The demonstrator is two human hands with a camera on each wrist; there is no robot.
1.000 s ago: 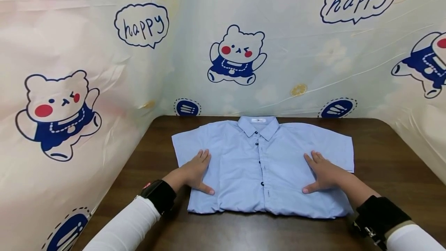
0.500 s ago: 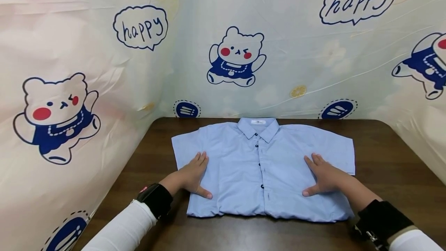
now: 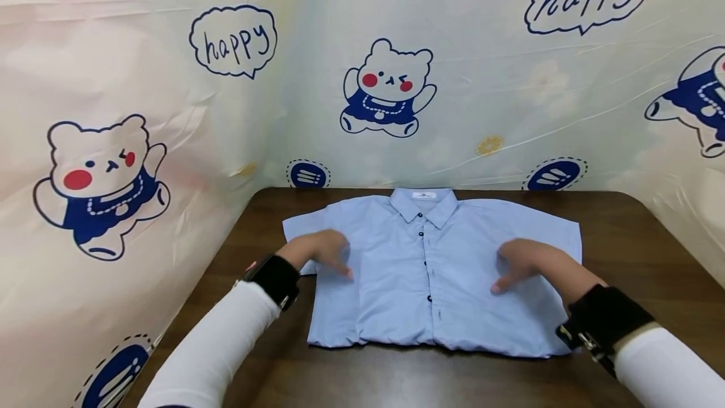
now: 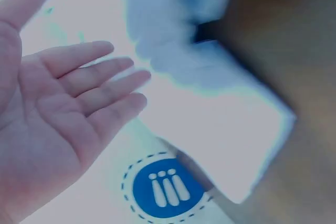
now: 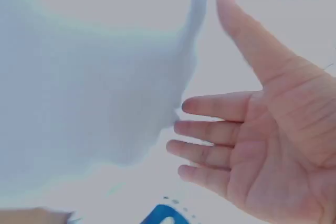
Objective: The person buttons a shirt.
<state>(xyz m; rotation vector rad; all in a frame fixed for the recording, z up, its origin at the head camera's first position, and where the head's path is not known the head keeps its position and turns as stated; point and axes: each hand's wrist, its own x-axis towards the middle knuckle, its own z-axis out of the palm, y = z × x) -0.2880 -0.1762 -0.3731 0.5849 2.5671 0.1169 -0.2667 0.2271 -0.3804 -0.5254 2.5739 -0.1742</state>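
A light blue short-sleeved shirt [image 3: 391, 282] lies face up on the brown table, its collar toward the back and its dark buttons down the middle. Over its left side hovers my left hand [image 3: 328, 250], palm down, fingers bent a little in the head view. My right hand [image 3: 521, 260] is over the right side of the shirt, thumb spread from the fingers. Both palms are bare in the wrist views: the left palm [image 4: 58, 108] with fingers extended, the right palm [image 5: 278, 150] with fingertips close to the washed-out pale cloth. Neither hand holds anything.
The wooden table [image 3: 351, 383] has rounded back corners. Behind it and along both sides hangs a pale curtain [image 3: 306, 99] printed with bears and "happy" bubbles. Black bands [image 3: 277, 279] are strapped round both wrists, over white sleeves [image 3: 221, 339].
Both hands, earlier laid flat on the shirt with spread fingers, have risen off it, with wrists raised and fingers more bent. The shirt has kept its shape and place.
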